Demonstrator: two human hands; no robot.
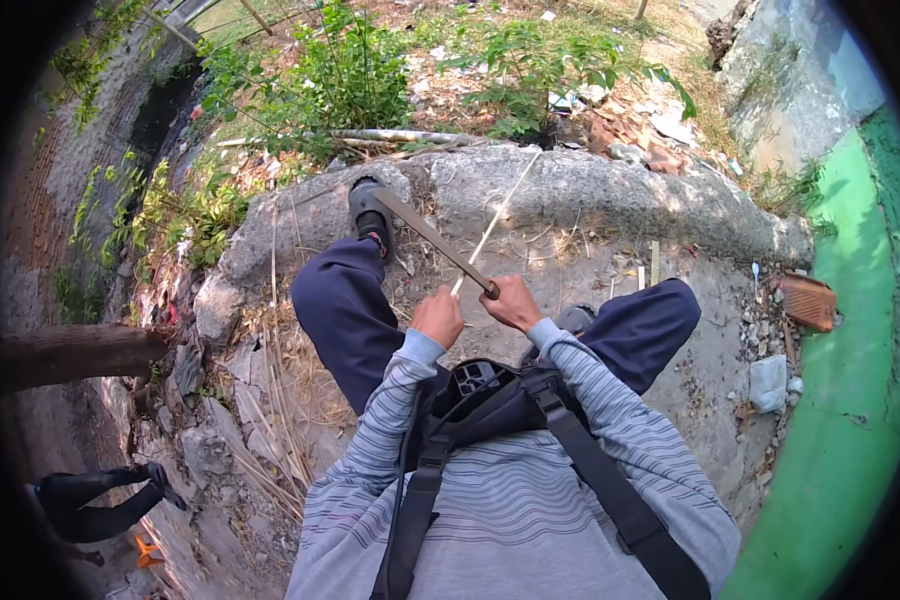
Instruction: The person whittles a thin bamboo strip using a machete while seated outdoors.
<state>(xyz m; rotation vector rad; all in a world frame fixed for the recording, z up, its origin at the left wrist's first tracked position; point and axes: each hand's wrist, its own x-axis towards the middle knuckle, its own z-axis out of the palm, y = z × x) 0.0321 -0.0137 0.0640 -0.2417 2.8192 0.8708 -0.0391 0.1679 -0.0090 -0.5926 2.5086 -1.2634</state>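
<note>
Left grip (437, 318): closed around the near end of a pale strip (502, 215). The fingers seem to pinch the end, presumably to fix the strip's line while leaving its length exposed. Right grip (513, 303): closed around the handle (491, 291) of a long knife (425, 232), whose blade extends forward and to the left, away from the torso.

Position of the strip: in front of the body, running forward and slightly right from the left grip toward the stone curb (590, 195). The far end appears over the curb top, which may serve as a prop; contact cannot be confirmed. The blade crosses the strip just ahead of the grips; whether the two touch cannot be told.

Placement of the grips: side by side between the left knee (335, 300) and the right knee (655, 315). This close spacing likely gives fine control of the crossing angle, and the spread knees leave room for both forearms. Caution: the blade tip appears beside the left shoe (370, 222); the height between them cannot be judged.

Long loose strips (288, 440) lie on the ground at left, apart from the grips
</note>
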